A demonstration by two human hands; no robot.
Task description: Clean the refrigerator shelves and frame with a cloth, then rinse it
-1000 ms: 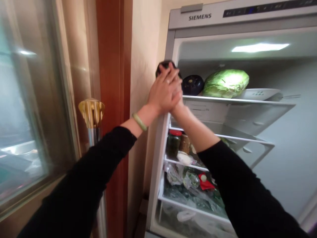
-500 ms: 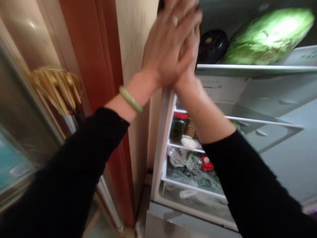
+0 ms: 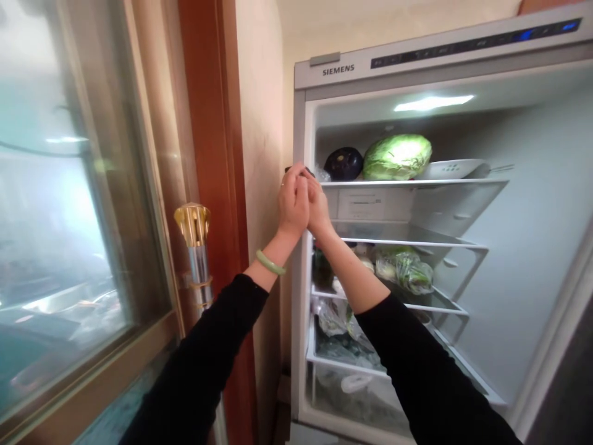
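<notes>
My left hand (image 3: 294, 204), with a green bangle (image 3: 270, 264) on the wrist, is stretched out in front of me and closed. My right hand (image 3: 319, 203) presses against it, also closed. A small dark edge shows at the fingertips, but the fingers hide what it belongs to. Both hands are in front of the left side frame of an open fridge (image 3: 300, 321). Close to my right hand, on the top shelf, are a dark round eggplant (image 3: 343, 164), a green cabbage (image 3: 397, 157) and a white dish (image 3: 453, 169).
Lower fridge shelves hold bagged vegetables (image 3: 414, 272) and other plastic bags (image 3: 331, 315). At left stand a glass-paned door (image 3: 92, 185), a gold-topped metal pole (image 3: 192, 224) and a reddish-brown door frame (image 3: 215, 185). A pale wall (image 3: 259, 154) lies beside the fridge.
My view has tilted up, so the fridge's top panel and light now show. My hands appear lower and farther away, with fingers more curled together than the flatter, overlapping pose before.
</notes>
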